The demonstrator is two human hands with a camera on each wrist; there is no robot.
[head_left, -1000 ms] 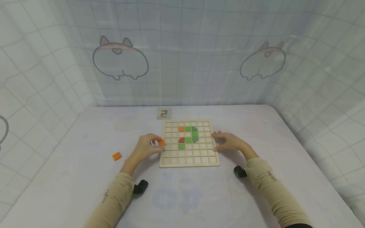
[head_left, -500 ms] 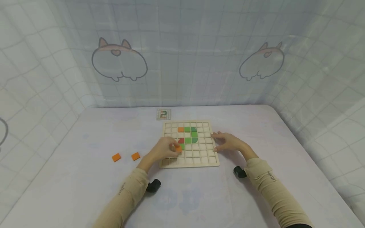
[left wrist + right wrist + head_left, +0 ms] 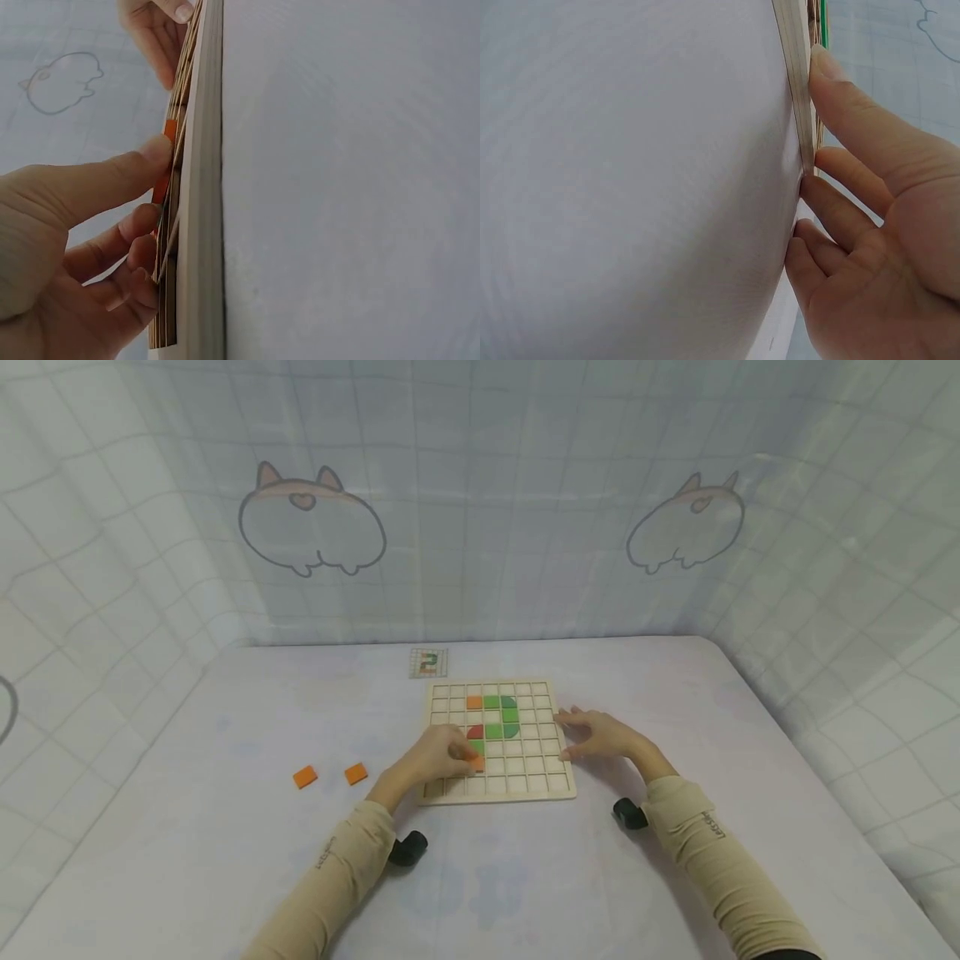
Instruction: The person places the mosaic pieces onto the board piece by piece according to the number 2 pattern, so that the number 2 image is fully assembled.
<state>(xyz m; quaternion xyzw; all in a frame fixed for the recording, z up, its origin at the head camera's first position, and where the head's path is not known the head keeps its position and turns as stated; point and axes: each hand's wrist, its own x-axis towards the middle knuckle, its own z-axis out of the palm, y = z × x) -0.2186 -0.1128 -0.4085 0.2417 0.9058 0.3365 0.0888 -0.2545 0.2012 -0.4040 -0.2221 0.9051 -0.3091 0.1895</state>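
My left hand reaches over the left part of a wooden grid board and pinches an orange square tile between thumb and fingers. The tile is at the cell just below a green square tile, and the fingers partly cover both. In the left wrist view the orange tile sits low over the grid, between thumb and fingertips. My right hand rests at the board's right edge with thumb and fingers spread. The right wrist view shows its thumb and fingertips against the wooden edge.
Two loose orange tiles lie on the table left of the board. A small pattern card lies behind it. A red quarter-round tile and several green pieces fill cells in the board. White gridded cloth surrounds the table.
The left hand has carried the orange tile rightward from the board's left edge onto the grid, then slightly nearer me. A second loose tile came into view on the table. The right hand stays put.
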